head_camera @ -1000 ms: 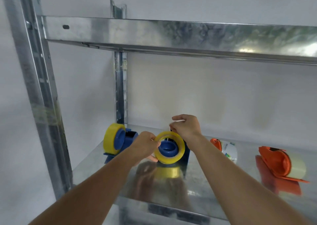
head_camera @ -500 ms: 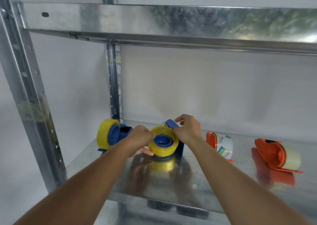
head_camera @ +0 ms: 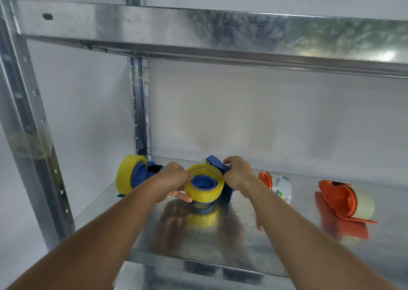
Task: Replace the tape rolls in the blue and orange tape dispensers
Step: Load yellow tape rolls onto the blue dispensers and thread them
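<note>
Setting: galvanised metal shelf (head_camera: 287, 241) against a plain white wall, with another shelf overhead; the surface is shiny and mirrors the hands.
Left hand (head_camera: 174, 177): fingers curled round the left rim of the yellow tape roll (head_camera: 204, 188), thumb on top, likely to work it on its blue hub.
Right hand (head_camera: 237, 173): gripping the blue dispenser (head_camera: 227, 193) at its upper edge, probably bracing it.
Roll position: mid-shelf, seated on that dispenser.
Far left: second blue dispenser (head_camera: 134, 176), loaded with yellow tape.
Right: two orange dispensers (head_camera: 337, 198), apart from the hands, untouched.
</note>
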